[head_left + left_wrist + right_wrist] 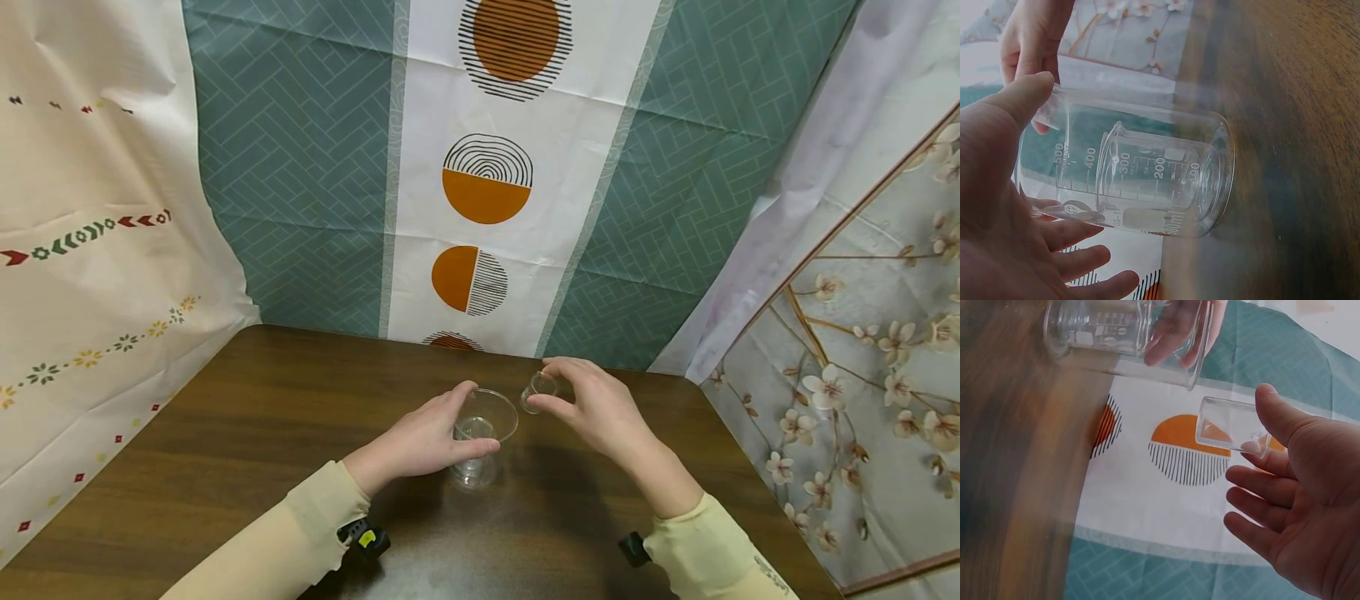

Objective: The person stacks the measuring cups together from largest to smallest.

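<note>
A large glass beaker (1082, 187) with white volume marks stands upright on the wooden table. Inside it, near the bottom, sits a smaller glass beaker (1141, 169) with its own markings. My left hand (427, 437) holds the large beaker near its rim, thumb on one side and index finger on the other, remaining fingers spread. To the right, my right hand (596, 404) pinches a tiny clear beaker (1225, 422) by its rim between thumb and index finger. This tiny beaker is held up off the table, beside the large beaker's mouth.
The brown table (300, 375) ends at a hanging green and white cloth (315, 208) with orange circles. A cream patterned cloth (112, 250) hangs on the left, a floral one (847, 400) on the right.
</note>
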Motion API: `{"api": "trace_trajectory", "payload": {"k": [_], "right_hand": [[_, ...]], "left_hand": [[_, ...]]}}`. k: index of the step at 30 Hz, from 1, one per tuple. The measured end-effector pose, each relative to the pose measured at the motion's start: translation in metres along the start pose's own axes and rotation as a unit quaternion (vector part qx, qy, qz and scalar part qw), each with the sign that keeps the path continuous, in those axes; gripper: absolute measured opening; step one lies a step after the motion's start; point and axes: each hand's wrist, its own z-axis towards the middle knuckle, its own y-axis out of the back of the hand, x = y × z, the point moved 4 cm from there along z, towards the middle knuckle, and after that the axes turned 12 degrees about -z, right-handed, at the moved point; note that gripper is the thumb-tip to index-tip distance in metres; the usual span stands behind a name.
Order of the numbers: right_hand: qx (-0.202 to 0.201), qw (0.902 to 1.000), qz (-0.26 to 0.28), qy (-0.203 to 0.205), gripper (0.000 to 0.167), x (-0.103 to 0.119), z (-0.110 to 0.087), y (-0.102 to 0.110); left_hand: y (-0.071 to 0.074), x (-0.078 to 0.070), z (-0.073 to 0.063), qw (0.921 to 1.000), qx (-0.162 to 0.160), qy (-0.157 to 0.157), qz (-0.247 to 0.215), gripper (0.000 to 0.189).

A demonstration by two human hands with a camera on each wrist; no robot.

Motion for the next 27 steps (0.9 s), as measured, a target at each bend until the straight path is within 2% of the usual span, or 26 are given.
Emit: {"api": "trace_trajectory", "payload": {"k": [20,27], "right_hand": [[0.004,0.9997,0.021,0.012,0.043,0.019,0.005,-0.001],[0.008,0.9995,0.024,0.02,0.039,0.027,0.007,-0.004]], "left_hand": [[0.0,0.001,0.001,1.0,-0.005,-0.001,-0.001,0.097],[0.0,0.0,0.001,1.0,-0.001,-0.001,-0.002,0.098]]}}
